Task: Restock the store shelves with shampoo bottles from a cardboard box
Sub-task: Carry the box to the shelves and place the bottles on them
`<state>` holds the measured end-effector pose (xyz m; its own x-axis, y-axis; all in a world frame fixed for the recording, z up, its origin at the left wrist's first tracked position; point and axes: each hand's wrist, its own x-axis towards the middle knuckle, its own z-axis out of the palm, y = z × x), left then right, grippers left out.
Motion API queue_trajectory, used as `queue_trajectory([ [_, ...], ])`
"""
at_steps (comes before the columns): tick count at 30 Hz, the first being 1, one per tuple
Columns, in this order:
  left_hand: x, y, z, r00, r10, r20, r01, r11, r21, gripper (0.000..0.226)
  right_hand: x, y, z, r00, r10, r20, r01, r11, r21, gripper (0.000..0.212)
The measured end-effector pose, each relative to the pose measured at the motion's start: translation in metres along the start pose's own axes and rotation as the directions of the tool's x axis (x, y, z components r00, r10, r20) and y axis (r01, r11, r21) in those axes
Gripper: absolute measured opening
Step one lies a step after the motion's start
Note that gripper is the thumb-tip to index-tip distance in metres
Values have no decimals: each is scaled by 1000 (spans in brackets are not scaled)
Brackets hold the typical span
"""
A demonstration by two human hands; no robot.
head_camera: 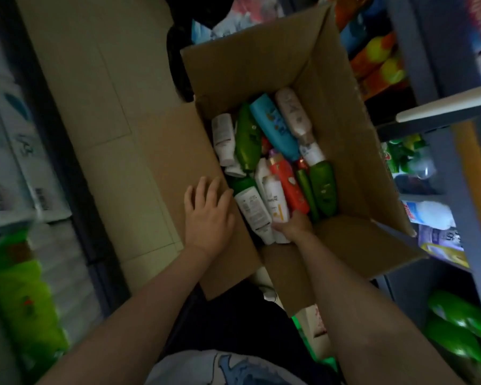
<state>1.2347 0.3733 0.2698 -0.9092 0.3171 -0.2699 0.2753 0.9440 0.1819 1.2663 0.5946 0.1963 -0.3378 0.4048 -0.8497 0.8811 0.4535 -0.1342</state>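
Observation:
An open cardboard box [342,112] stands on the floor in front of me, holding several shampoo bottles lying flat: green, blue, red, beige and white ones. My left hand [207,215] rests with straight fingers on the box's left flap [178,151]. My right hand [293,225] reaches into the near end of the box and grips the bottom of a white bottle with an orange label [274,200]. Beside that bottle lies a white bottle with a green cap [252,207], and a red bottle [289,184] on the other side.
Shelves with green, orange and blue products [378,56] rise on the right, behind a white shelf edge [450,105]. White and green packs [20,168] line the left side. Beige floor tiles [89,79] run between them. My dark-clothed legs are below the box.

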Motion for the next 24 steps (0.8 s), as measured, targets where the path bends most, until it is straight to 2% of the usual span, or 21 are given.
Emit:
queue_trajectory([
  [2,0,0,1,1000,-8,-11,8,1000,-1,46,-5,-1,4,996,-16,92,10,998,67,60],
  [6,1,3,-4,999,-45,-14,44,998,-46,40,-25,-14,1,973,-50,224,-40,924,379,53],
  [8,4,10,-14,998,-69,6,69,990,-123,38,-43,-23,-9,951,-100,291,-64,862,502,50],
  [9,7,16,-24,995,-95,36,101,970,-221,40,-54,-28,-17,941,-140,309,-51,842,537,51],
  [10,11,24,-38,985,-127,114,162,909,-384,39,-66,-34,-26,928,-191,321,-26,824,566,50],
  [11,16,34,-56,964,-156,214,252,782,-570,33,-81,-40,-37,912,-251,324,8,801,598,48],
  [13,25,57,-95,901,-151,406,433,357,-828,27,-115,-52,-66,877,-369,307,84,747,659,40],
  [14,28,68,-116,902,-140,409,432,231,-872,28,-134,-56,-82,860,-421,290,122,720,683,38],
  [15,29,78,-139,918,-137,373,392,154,-907,27,-154,-60,-100,843,-469,262,168,693,702,37],
  [17,27,97,-190,959,-113,261,270,68,-960,19,-197,-65,-140,819,-546,179,273,643,716,37],
  [20,17,127,-266,995,22,94,94,18,-995,20,-269,-65,-202,769,-638,-25,491,567,662,35],
  [22,6,152,-317,990,143,-22,-22,0,-1000,26,-315,-60,-240,724,-666,-180,627,526,574,38],
  [24,-9,181,-363,953,271,-138,-135,-30,-990,31,-361,-50,-276,649,-668,-363,748,473,467,36],
])
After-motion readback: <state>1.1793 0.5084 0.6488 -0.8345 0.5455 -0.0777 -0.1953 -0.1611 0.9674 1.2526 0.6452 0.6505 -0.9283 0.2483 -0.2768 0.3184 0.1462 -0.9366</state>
